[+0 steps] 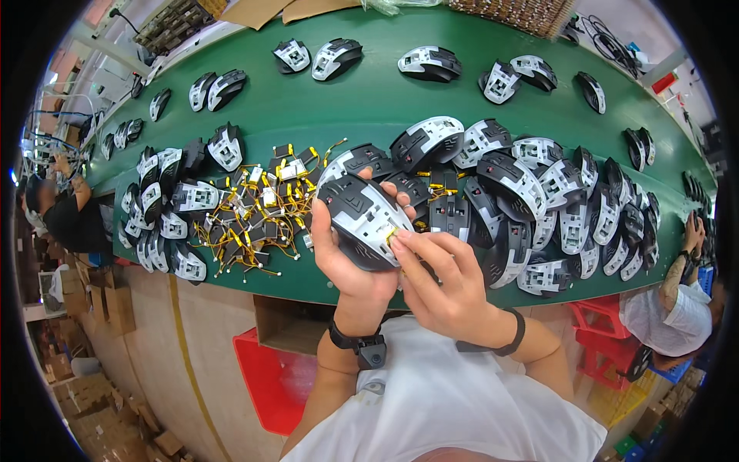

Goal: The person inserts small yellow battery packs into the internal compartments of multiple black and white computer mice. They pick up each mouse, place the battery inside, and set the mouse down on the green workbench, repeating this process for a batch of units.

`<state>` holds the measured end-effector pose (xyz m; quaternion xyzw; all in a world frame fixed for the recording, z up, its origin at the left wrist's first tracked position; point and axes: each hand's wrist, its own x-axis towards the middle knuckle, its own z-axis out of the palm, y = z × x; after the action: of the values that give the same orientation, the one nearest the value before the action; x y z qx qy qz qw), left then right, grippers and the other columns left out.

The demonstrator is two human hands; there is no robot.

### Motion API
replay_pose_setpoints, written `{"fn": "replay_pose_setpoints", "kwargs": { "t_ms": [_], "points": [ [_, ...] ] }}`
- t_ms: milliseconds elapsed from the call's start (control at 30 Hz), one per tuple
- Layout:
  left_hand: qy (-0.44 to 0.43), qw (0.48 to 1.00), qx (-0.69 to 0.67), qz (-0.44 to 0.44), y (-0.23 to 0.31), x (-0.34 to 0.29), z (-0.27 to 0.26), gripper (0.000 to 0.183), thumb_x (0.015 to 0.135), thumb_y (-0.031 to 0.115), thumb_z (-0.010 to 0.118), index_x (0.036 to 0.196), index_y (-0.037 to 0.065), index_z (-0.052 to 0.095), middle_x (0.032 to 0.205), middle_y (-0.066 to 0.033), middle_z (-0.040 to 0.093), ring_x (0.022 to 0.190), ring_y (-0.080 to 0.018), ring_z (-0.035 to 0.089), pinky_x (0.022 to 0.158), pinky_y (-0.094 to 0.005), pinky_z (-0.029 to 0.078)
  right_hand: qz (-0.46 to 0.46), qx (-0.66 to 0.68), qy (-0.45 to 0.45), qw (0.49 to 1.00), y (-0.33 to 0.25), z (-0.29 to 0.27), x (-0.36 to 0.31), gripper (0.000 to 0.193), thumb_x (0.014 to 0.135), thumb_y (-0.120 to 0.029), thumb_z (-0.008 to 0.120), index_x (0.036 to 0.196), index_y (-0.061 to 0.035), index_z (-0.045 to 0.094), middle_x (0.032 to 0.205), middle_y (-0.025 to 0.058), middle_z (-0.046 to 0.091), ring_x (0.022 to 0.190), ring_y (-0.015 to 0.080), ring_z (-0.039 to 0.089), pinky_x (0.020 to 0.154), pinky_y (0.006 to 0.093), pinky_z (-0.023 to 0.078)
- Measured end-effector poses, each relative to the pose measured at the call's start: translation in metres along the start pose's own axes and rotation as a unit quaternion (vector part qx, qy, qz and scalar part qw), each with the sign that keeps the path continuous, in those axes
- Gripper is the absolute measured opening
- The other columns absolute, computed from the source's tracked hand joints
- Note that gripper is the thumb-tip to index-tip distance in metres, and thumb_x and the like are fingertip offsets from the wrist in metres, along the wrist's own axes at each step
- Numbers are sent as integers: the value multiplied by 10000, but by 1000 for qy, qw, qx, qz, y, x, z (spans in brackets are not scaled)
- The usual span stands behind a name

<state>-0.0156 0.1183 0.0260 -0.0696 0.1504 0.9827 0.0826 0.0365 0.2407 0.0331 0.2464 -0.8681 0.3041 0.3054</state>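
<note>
My left hand (pixel 352 279) is wrapped round a black and white computer mouse shell (pixel 360 215), holding it tilted above the near edge of the green table. The fingers of my right hand (pixel 454 291) are pinched together against the shell's white part, where a small yellow piece (pixel 392 233) shows at the fingertips. What else the fingertips cover is hidden. Just left of the held shell lies a loose heap of small black packs with yellow wires (pixel 265 204) and white connectors. More mouse shells (pixel 512 181) are piled close on the right.
A smaller group of mouse shells (pixel 188 196) stands left of the wire heap. Along the far strip of the green table (pixel 369 96) shells sit spaced out. A red bin (pixel 265 385) is below the near edge. One co-worker (pixel 670 316) sits at far right, another (pixel 65 208) at far left.
</note>
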Motion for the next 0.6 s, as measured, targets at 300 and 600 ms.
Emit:
{"fn": "replay_pose_setpoints", "kwargs": {
  "t_ms": [300, 600],
  "points": [
    [-30, 999, 18, 9, 1, -2, 9, 672, 927, 615, 414, 1278, 47, 492, 1056, -144, 601, 979, -295, 572, 847, -422, 492, 18, 28, 61, 998, 4, 0, -4, 557, 602, 38, 620, 1148, -55, 679, 1214, 72, 587, 977, 267, 538, 808, 346, 459],
    [-51, 997, 22, 51, 1, -8, 10, 713, 911, 618, 459, 1299, 20, 465, 1092, -158, 553, 1005, -284, 528, 909, -397, 472, 22, 12, 48, 999, -6, 6, -8, 551, 621, 32, 629, 1166, -48, 662, 1188, 72, 597, 966, 258, 545, 784, 340, 452]
  ]
}}
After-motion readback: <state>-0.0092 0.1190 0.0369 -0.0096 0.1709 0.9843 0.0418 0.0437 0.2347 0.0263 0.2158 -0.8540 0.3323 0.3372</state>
